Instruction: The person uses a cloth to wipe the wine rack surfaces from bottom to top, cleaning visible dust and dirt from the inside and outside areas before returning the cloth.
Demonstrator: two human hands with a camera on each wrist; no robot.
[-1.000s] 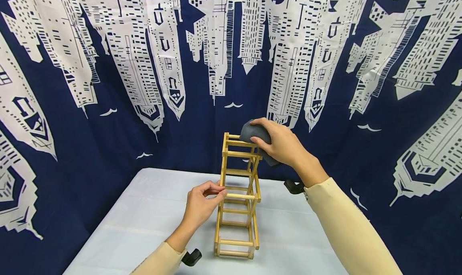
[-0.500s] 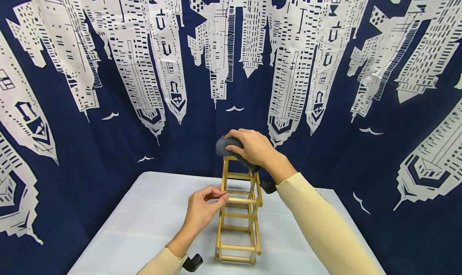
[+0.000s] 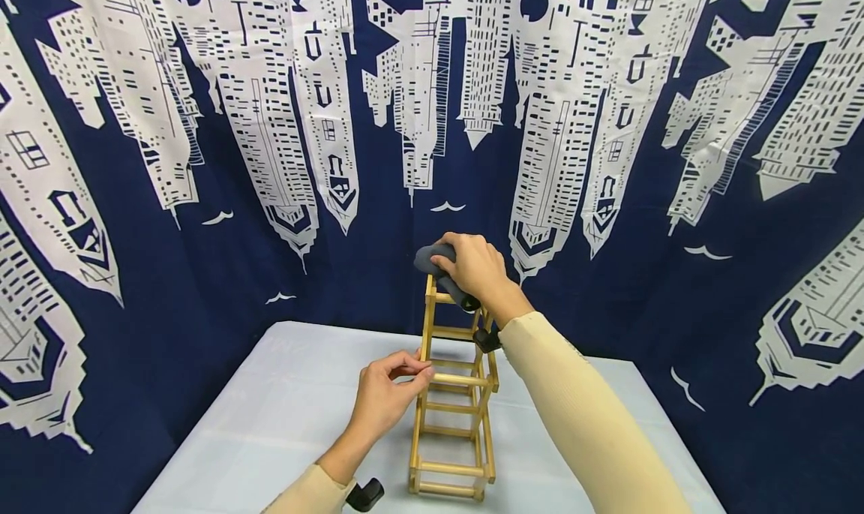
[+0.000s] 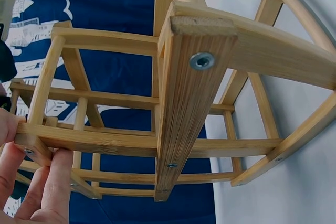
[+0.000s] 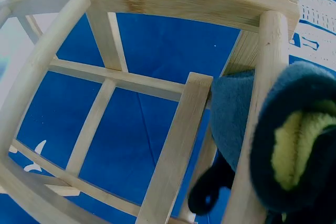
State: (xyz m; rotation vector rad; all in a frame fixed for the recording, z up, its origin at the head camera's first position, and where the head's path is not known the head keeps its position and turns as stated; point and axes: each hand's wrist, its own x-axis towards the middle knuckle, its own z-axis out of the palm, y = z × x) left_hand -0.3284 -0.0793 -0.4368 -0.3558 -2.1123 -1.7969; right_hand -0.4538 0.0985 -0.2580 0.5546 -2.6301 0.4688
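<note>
A tall light-wood rack [image 3: 451, 469] of bars and round rungs stands on the table. My left hand [image 3: 388, 390] pinches its left side about halfway up; in the left wrist view the fingertips [image 4: 58, 174] are at a bar's corner. At the top, my right hand [image 3: 478, 266] grips a soft, grey-blue fuzzy item [image 3: 428, 259], thumb on the near side. The right wrist view shows the item passing behind a round rung [image 5: 257, 103], with a dark end and yellow fuzzy inside [image 5: 291, 150]. A small black loop [image 5: 207, 187] hangs beside it. I cannot tell exactly what the item is.
A white-covered table [image 3: 290, 409] carries the rack. Behind it hangs a dark blue curtain [image 3: 364, 281] printed with white upside-down city buildings. Black cameras [image 3: 364, 495] are strapped at both wrists.
My right hand has moved left with the fuzzy item, from the rack's top right corner across its top, and the item has turned so its dark end shows. My left hand keeps its hold.
</note>
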